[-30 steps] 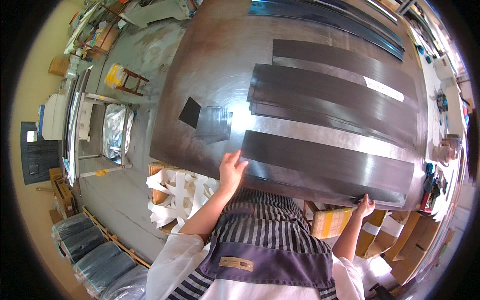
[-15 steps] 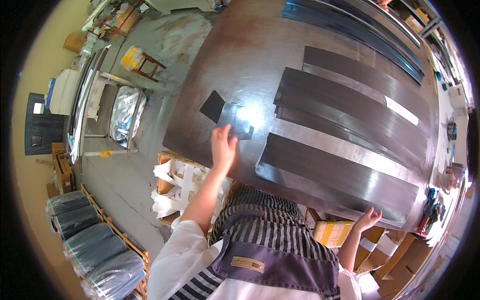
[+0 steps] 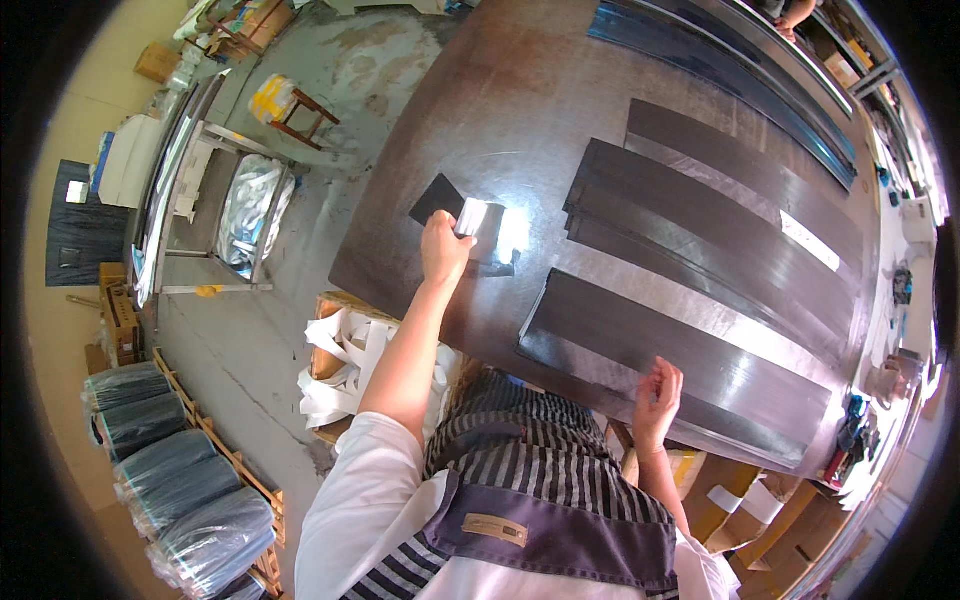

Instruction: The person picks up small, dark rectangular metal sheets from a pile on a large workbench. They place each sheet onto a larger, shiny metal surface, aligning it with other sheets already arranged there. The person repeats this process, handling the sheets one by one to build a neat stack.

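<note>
My left hand (image 3: 445,250) reaches over the left part of the table. Its thumb and fingers close on the near-left edge of a small glossy dark sheet (image 3: 490,238), which catches a bright reflection and looks slightly bent. Just past my fingertips lies a small matte black square piece (image 3: 436,198). My right hand (image 3: 658,398) hovers above the near edge of the closest long black strip (image 3: 680,345), fingers loosely curled and apart, holding nothing. Beyond that strip lies a stack of long black strips (image 3: 700,220), with another long black strip (image 3: 740,160) farther off.
The brown metal-like table (image 3: 390,240) spans the middle. Blue-black glossy strips (image 3: 720,95) lie along its far side. A box of white offcut strips (image 3: 340,350) stands below its left edge. Wrapped dark rolls (image 3: 200,480) rest at lower left; another person's hand (image 3: 795,15) shows at the top right.
My left hand has moved forward and taken hold of the glossy sheet's edge. My right hand has shifted left along the near strip. The whole view has turned slightly.
</note>
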Motion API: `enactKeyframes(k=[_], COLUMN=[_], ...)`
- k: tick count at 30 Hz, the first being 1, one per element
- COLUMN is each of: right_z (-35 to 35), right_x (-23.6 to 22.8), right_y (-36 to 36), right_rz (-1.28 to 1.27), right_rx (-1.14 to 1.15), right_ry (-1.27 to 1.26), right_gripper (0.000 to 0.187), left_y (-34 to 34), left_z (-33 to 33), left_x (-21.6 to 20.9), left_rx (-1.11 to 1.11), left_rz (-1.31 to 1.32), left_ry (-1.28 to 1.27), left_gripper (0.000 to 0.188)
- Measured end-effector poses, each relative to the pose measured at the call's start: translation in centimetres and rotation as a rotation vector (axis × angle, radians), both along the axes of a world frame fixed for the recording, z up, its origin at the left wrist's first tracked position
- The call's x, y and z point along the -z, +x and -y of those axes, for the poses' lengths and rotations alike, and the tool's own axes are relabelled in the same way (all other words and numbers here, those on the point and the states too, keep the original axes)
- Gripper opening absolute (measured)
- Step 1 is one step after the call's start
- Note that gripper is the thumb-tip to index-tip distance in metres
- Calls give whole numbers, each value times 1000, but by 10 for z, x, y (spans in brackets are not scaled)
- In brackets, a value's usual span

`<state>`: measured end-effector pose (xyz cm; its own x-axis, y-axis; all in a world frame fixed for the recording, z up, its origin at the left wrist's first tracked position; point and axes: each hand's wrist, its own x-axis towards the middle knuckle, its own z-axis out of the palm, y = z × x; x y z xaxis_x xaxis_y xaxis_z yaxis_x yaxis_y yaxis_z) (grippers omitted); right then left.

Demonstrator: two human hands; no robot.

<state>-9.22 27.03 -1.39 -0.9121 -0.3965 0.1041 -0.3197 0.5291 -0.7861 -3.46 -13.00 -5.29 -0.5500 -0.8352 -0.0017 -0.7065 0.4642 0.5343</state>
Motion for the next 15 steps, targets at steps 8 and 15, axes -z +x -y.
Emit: enactKeyframes(k=[8,15], right_z=[82,71], right_x=[-36,8], right_y=[26,23], right_rz=[783,588], right_rx=[-359,-32], right_ry=[-571,-274], right_gripper=[47,13], left_y=[33,69], left_z=[-138,-174], left_x=[-69,-53], left_rx=[595,639], left_rz=[-331,-362], left_ry=[-67,300], left_gripper=[14,49])
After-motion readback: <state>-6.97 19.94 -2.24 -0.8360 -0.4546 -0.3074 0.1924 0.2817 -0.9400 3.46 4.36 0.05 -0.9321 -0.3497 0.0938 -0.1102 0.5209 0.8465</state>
